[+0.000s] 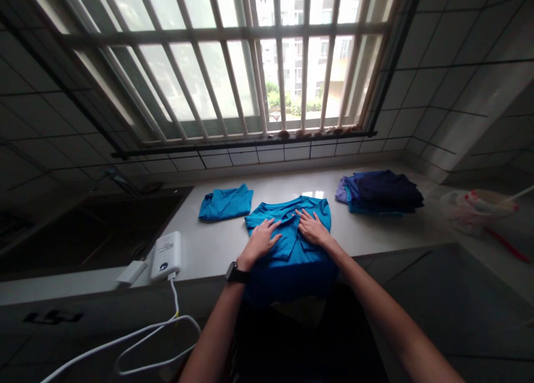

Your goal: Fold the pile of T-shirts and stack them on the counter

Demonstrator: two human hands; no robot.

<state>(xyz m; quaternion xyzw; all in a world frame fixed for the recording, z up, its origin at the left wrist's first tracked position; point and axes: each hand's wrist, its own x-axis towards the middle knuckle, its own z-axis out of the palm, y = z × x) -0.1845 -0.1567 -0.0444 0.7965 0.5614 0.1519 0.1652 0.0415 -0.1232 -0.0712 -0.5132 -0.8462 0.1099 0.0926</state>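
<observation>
A blue shirt lies on the counter in front of me, its neckline toward the window and its lower part hanging over the front edge. Part of it is folded over in the middle. My left hand rests on the shirt's left side with fingers stretched out. On the right of the fold, my right hand lies flat, fingers spread on the fabric. To the left sits a smaller folded blue garment. A pile of folded dark and blue clothes is at the right.
A white power bank with a cable stands near the counter's front edge, beside a small white block. The dark sink is at the left. A bag-lined container stands at the far right. A barred window is behind the counter.
</observation>
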